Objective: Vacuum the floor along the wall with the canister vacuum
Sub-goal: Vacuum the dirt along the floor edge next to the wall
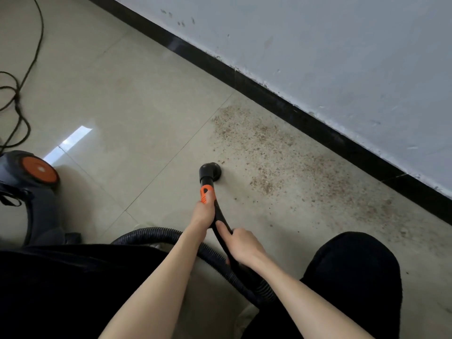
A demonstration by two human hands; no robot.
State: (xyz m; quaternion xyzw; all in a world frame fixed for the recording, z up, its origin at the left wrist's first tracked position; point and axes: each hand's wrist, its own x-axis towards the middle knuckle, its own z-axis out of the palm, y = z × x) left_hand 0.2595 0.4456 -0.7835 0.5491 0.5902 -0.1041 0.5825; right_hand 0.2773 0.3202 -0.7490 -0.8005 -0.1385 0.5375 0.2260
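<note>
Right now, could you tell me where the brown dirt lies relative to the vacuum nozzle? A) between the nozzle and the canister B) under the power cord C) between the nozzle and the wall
C: the dirt spreads from the nozzle toward the wall, away from the canister.

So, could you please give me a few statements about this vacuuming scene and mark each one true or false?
1. Both hands hold the black wand. True: the left hand grips near the orange collar, the right hand lower down.
2. The nozzle touches the baseboard. False: it sits on the floor, apart from the baseboard.
3. Brown debris lies between nozzle and wall. True.
4. The canister stands at the right. False: it is at the left.
</note>
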